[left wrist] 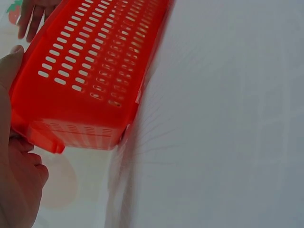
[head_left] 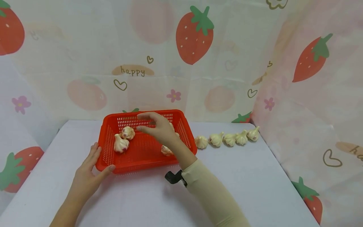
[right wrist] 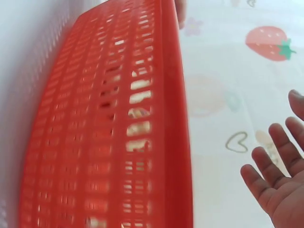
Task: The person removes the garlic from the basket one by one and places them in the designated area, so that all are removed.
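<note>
On the white desk (head_left: 241, 183), your left grip (head_left: 88, 178) holds the near-left corner of the red basket (head_left: 147, 164). Your right grip (head_left: 161, 127) hangs over the basket, spread, nothing held. Inside: two garlic bulbs (head_left: 121, 145) at left; others at right, partly hidden by your right arm (head_left: 211, 189), count uncertain. Right of the basket: a row of five bulbs (head_left: 216, 139). Behind: strawberry-print cloth (head_left: 241, 72).

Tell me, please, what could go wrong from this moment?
The right arm crosses above the side of the red basket, so it might bump it. If the basket slides right, it could push the nearest garlic bulb outside. The farthest bulb on the right lies close to the edge of the table, so it might roll off.
</note>
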`<state>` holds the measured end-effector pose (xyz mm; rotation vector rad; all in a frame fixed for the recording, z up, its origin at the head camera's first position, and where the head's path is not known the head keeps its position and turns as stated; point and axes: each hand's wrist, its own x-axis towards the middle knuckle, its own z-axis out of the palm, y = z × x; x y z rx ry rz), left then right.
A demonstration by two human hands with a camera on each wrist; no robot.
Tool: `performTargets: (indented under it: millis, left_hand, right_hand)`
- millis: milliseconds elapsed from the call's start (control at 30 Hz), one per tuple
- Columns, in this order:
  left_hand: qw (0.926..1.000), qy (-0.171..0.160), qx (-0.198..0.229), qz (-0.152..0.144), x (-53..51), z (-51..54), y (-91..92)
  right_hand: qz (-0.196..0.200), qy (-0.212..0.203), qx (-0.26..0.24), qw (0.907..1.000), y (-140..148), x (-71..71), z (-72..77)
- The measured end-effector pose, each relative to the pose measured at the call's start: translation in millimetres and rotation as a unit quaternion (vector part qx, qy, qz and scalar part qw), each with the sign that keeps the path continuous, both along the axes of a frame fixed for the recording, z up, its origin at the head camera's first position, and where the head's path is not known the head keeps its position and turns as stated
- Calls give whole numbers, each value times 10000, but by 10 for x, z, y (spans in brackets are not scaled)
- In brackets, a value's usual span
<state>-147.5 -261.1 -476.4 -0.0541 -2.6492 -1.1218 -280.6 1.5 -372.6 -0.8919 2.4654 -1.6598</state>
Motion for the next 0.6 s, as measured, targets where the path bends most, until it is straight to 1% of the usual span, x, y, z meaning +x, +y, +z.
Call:
performTargets:
  millis: [200,333,467,600]
  left_hand:
    - [10000,15,-11,3,1,2,-7]
    - [10000,32,0,-14,4,14,-13]
    - [10000,79,29,-45,2,-6,-22]
    - [9999,137,53,-74,-5,-45,-31]
  right_hand:
    - [128,44,207,9997,-250,-67,-41]
    - [159,57,433,9989,-394,-128,-114]
    - [201,-21,520,9984,-521,-191,-205]
    - [325,-208,519,9979,-639,-243,-278]
